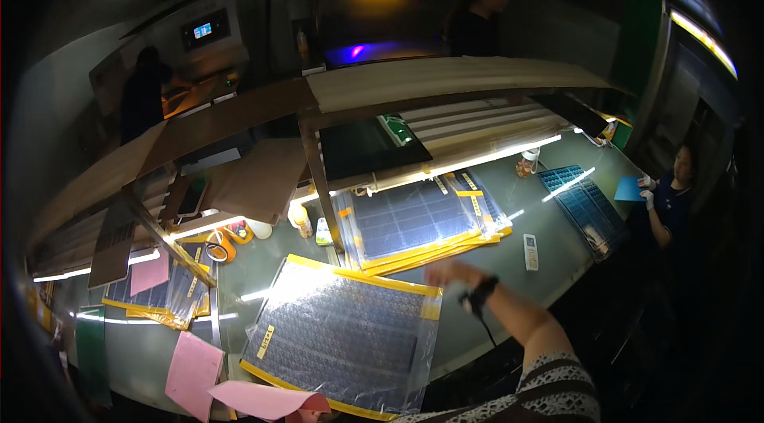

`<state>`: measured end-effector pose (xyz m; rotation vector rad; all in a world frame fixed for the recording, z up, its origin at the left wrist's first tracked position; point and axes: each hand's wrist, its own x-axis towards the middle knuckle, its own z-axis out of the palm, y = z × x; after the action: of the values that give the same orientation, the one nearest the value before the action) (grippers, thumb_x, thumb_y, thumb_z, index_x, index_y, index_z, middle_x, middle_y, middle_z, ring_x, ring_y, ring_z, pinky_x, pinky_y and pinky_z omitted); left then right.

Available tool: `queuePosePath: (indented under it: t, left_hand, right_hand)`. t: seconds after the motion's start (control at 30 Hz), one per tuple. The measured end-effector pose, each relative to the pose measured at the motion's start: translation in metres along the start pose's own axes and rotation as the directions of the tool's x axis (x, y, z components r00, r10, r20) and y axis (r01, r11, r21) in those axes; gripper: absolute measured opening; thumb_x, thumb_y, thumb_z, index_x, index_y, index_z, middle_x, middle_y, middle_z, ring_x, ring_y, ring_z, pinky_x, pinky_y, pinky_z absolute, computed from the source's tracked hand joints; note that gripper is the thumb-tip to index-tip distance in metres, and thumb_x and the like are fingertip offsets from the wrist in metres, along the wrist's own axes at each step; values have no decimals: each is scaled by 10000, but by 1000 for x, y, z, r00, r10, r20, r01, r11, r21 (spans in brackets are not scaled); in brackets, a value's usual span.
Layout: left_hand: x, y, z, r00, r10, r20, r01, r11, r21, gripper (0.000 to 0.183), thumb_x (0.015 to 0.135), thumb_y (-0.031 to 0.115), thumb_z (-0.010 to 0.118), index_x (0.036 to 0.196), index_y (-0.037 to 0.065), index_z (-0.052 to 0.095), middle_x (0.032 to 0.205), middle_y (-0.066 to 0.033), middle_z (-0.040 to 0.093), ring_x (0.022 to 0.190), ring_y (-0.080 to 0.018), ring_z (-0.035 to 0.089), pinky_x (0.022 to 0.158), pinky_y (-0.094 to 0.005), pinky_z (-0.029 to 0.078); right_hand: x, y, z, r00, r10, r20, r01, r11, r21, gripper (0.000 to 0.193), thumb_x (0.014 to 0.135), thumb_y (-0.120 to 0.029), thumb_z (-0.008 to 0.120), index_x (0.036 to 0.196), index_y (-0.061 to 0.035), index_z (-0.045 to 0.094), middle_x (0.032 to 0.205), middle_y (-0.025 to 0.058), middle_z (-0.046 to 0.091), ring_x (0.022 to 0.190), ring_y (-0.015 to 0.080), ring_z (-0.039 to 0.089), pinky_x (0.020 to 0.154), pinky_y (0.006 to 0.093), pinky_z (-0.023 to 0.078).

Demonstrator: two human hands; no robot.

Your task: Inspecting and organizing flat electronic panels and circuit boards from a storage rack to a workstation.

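Observation:
A dark patterned film sheet (pixel 334 335) in a clear cover with yellow taped edges lies in front of me on the glass-topped table. My right hand (pixel 455 272), a black band on its wrist, hovers by the sheet's far right corner; its fingers are smeared by motion. At the lower edge, a pink sheet (pixel 267 399) curves upward over the film's near left corner. Only a little of my left hand (pixel 309 417) shows beneath that curled end, apparently gripping it. Another pink sheet (pixel 194 375) lies flat to its left.
Behind lies a stack of taped films (pixel 414 224) under a lit tube. A white remote control (pixel 531 253) and a teal panel (pixel 585 208) lie to the right. Orange tape rolls (pixel 220 248) and a yellow bottle (pixel 302 221) stand left. A gloved co-worker (pixel 672 200) holds a blue sheet.

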<state>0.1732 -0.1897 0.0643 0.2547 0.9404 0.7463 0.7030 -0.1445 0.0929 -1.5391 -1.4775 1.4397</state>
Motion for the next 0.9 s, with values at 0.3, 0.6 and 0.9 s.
queuePosePath:
  t: [0.3,0.6,0.9]
  left_hand:
    - [16,-3,32,994,15,-108,-5,996,85,306,872,191,495,1132,31,466,1075,-128,542,956,-260,539,774,-409,474]
    - [51,-3,63,994,-12,-105,33,980,199,327,873,196,490,1147,24,452,1090,-137,533,971,-270,531,789,-416,466]
    - [76,-15,88,995,-77,-63,92,957,276,348,873,202,486,1163,16,438,1104,-145,525,986,-281,522,804,-423,458]
  right_hand:
    - [126,-126,-167,558,67,-827,325,900,292,384,798,-381,621,717,-14,540,543,76,556,423,144,533,329,257,342]
    - [48,-99,-157,568,71,-820,615,626,480,230,841,-230,566,898,-7,559,763,107,625,622,175,611,601,296,528]
    - [-211,84,-63,391,190,-901,883,200,425,181,894,-139,488,994,5,532,966,114,587,852,186,588,722,278,519]
